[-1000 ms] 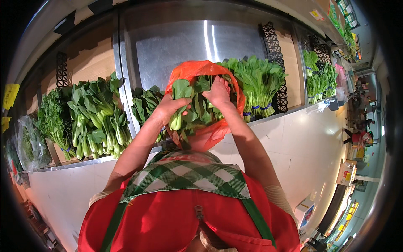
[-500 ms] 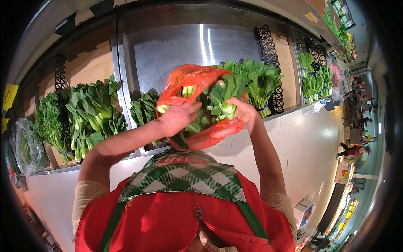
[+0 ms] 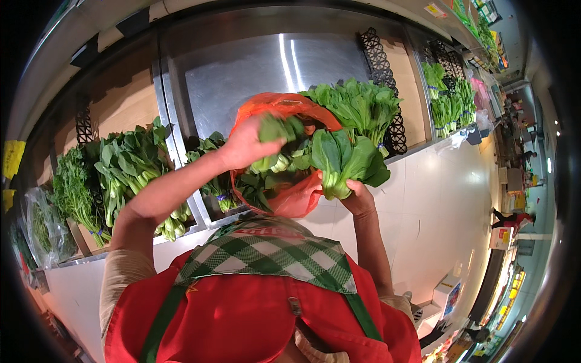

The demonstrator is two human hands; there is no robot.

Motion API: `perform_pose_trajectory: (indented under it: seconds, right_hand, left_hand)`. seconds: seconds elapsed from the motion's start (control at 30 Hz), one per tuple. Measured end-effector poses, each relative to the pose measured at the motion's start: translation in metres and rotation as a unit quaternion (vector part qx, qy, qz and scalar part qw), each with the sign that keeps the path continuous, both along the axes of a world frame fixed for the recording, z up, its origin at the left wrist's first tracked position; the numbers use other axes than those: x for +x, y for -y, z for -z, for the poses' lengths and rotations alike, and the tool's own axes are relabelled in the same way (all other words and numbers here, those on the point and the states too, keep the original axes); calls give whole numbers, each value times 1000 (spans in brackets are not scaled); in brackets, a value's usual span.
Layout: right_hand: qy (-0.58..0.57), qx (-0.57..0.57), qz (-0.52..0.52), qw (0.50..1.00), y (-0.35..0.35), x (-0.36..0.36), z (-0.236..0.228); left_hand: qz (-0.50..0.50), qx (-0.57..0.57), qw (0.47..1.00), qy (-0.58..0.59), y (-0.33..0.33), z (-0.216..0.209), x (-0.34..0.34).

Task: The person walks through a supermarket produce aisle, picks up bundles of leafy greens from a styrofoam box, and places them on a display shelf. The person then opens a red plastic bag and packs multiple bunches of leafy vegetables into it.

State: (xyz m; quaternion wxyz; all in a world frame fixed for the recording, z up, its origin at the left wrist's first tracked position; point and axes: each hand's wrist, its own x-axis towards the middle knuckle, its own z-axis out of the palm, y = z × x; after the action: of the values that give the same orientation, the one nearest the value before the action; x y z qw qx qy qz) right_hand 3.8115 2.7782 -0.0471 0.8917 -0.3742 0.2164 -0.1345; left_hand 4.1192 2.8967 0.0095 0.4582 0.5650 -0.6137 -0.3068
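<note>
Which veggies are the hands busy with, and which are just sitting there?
Busy with:
- left hand grips greens in the orange bag
- right hand holds a bok choy bunch

Just sitting:
- shelf greens
- leafy herbs
- far greens

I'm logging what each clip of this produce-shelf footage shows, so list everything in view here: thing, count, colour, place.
orange plastic bag: one, orange-red, held up before the shelf, greens inside
bok choy bunch: one, green, in the right hand, at the bag's right edge
bok choy in the bag: several, green, under the left hand
leafy greens on the shelf: many bunches, green, along the metal-backed shelf
bagged greens: one clear bag, far left
aisle floor: pale tiles, right
apron: one, red with green check collar
left hand: on the greens in the bag
right hand: gripping the bunch's base
</note>
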Motion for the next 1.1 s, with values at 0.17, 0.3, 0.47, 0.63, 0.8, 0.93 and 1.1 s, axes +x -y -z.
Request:
perform_pose_trajectory:
  seconds: [0.17,0.3,0.47,0.63,0.8,0.93,1.1]
  right_hand:
    - [60,-72,24,995,-26,28,-42]
    - [-142,-315,-14,938,-61,79,-70]
    - [-65,-585,-61,806,-117,153,-61]
    - [-18,-713,-227,663,-149,219,-93]
    - [93,-728,-288,615,-192,280,-99]
    - [151,-673,-340,639,-222,317,-95]
    - [253,-665,-266,650,-235,332,-86]
  left_hand:
    - [-46,59,836,-543,-22,-34,-24]
    - [-86,19,862,-499,-54,-26,-52]
    - [-167,-58,936,-304,-114,4,-47]
    - [-349,-191,796,-456,-158,11,-12]
    - [-383,-168,766,-488,-239,21,47]
    - [-400,-195,716,-538,-297,25,91]
    - [-315,-256,745,-529,-353,1,159]
